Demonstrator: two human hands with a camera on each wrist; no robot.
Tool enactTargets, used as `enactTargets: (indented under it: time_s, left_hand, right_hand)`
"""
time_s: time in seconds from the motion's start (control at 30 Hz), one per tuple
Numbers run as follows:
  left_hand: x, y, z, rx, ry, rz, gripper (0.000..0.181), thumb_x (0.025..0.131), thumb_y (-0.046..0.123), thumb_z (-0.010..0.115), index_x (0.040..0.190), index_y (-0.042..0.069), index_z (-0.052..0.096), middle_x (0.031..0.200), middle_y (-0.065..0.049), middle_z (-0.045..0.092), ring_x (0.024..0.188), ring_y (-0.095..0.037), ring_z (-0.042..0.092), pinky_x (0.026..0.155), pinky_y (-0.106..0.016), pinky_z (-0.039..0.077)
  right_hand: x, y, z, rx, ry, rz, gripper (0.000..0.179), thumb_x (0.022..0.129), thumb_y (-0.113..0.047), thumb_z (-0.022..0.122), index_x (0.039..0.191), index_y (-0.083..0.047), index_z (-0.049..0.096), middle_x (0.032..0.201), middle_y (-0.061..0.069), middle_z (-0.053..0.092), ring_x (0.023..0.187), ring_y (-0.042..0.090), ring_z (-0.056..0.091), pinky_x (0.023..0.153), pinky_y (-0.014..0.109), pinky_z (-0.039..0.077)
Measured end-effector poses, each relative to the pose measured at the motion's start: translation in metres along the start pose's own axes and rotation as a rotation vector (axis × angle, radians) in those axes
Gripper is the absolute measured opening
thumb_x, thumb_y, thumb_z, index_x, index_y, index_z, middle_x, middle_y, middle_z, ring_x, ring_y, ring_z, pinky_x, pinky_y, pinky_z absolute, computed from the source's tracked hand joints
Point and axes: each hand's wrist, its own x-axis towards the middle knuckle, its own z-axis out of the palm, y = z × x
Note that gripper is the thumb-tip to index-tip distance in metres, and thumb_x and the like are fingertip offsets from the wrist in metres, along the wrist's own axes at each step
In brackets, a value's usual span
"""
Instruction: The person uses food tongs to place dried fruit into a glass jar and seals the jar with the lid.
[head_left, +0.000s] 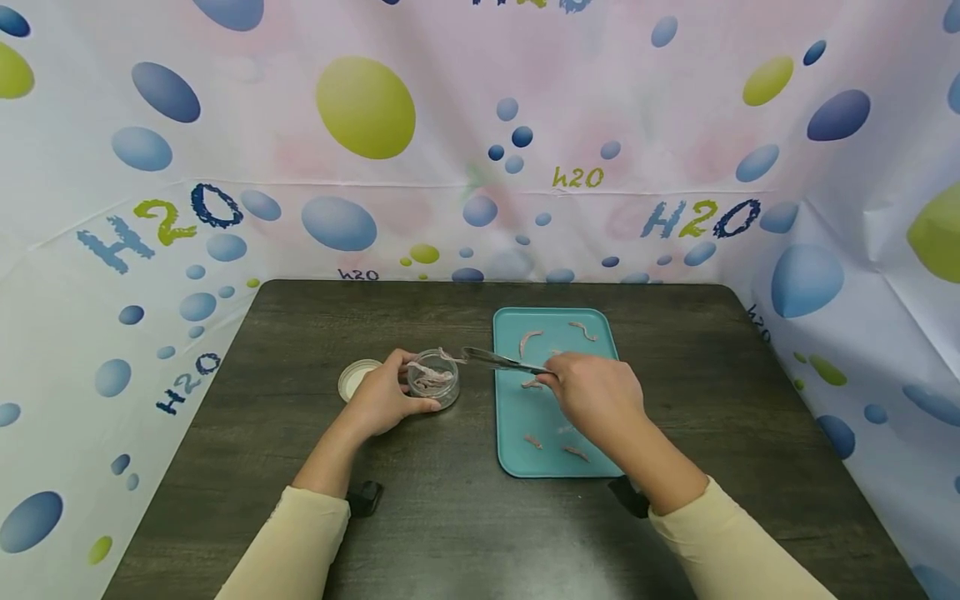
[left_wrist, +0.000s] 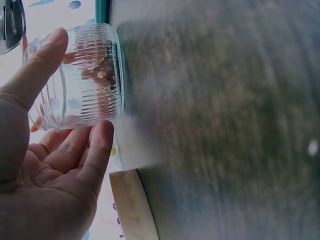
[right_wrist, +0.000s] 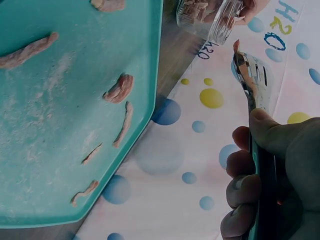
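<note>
My left hand (head_left: 386, 398) grips a small clear glass jar (head_left: 451, 395) by its side, thumb and fingers around it. Pinkish-brown dried meat strips (head_left: 431, 380) lie in the jar, and one piece is at its rim. My right hand (head_left: 596, 393) holds metal tongs (head_left: 504, 361) with a slotted end, fingers curled around the handle. In the right wrist view, a thin meat strip (right_wrist: 246, 70) is at the tongs' tip (right_wrist: 257, 80). That tip is just right of the jar's mouth, while the hand is over a turquoise tray (head_left: 517, 454).
Several more strips, such as one curved strip (head_left: 527, 342), lie scattered on the tray. A round cream lid (head_left: 351, 382) lies left of the jar, partly behind my left hand. Everything stands on a dark wooden table (head_left: 450, 517), with a bubble-printed curtain (head_left: 450, 100) behind.
</note>
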Motion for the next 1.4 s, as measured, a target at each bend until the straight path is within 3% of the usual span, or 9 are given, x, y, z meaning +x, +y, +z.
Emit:
enactTargets:
  time_s: [0.17,0.37,0.57,0.77,1.07,1.4]
  left_hand:
    - [0.000,-0.001,0.000,-0.002,-0.004,0.001,0.088,0.090,0.040,0.092,0.158,0.010,0.045,0.159,-0.022,0.056,0.145,-0.043,0.058,0.112,-0.059,0.056]
    - [-0.001,-0.001,-0.001,-0.006,0.000,0.010,0.088,0.090,0.040,0.092,0.157,0.010,0.045,0.155,-0.023,0.059,0.145,-0.042,0.059,0.111,-0.058,0.056]
    - [-0.001,-0.001,0.000,-0.007,0.001,0.008,0.086,0.089,0.040,0.092,0.155,0.010,0.046,0.155,-0.024,0.059,0.144,-0.043,0.059,0.111,-0.059,0.056]
    - [-0.001,-0.002,0.000,-0.016,-0.001,0.011,0.085,0.089,0.038,0.092,0.155,0.010,0.046,0.158,-0.022,0.056,0.144,-0.043,0.060,0.113,-0.059,0.055]
    - [0.000,-0.001,0.000,-0.002,-0.005,0.002,0.089,0.089,0.040,0.092,0.158,0.010,0.044,0.160,-0.023,0.054,0.147,-0.043,0.057,0.112,-0.060,0.056]
    - [0.000,0.001,-0.001,0.009,-0.005,0.001,0.090,0.089,0.041,0.092,0.158,0.009,0.044,0.160,-0.024,0.055,0.146,-0.044,0.058,0.112,-0.060,0.056]
  right_hand:
    - [0.005,-0.011,-0.001,-0.018,-0.034,-0.007,0.015,0.097,-0.037,0.081,0.088,-0.025,0.079,0.073,-0.011,0.071,0.052,0.006,0.051,0.043,0.023,0.032]
    - [0.011,-0.023,-0.002,-0.070,-0.040,-0.043,0.021,0.096,-0.039,0.080,0.083,-0.023,0.076,0.065,-0.011,0.058,0.049,0.006,0.047,0.042,0.025,0.033]
    - [0.013,-0.032,-0.002,-0.106,-0.034,-0.074,0.022,0.097,-0.040,0.080,0.083,-0.023,0.078,0.068,-0.012,0.063,0.057,0.009,0.061,0.043,0.025,0.038]
    - [0.014,-0.037,-0.001,-0.108,-0.083,-0.054,0.024,0.097,-0.044,0.078,0.086,-0.023,0.077,0.069,-0.010,0.062,0.059,0.011,0.060,0.043,0.027,0.038]
    - [0.013,-0.034,0.000,-0.035,-0.139,-0.001,0.032,0.101,-0.047,0.075,0.114,-0.018,0.081,0.098,-0.004,0.080,0.073,0.014,0.073,0.050,0.030,0.052]
    - [0.013,-0.023,-0.003,0.079,-0.177,0.072,0.039,0.103,-0.044,0.074,0.128,-0.013,0.077,0.120,0.004,0.081,0.071,0.018,0.073,0.054,0.032,0.054]
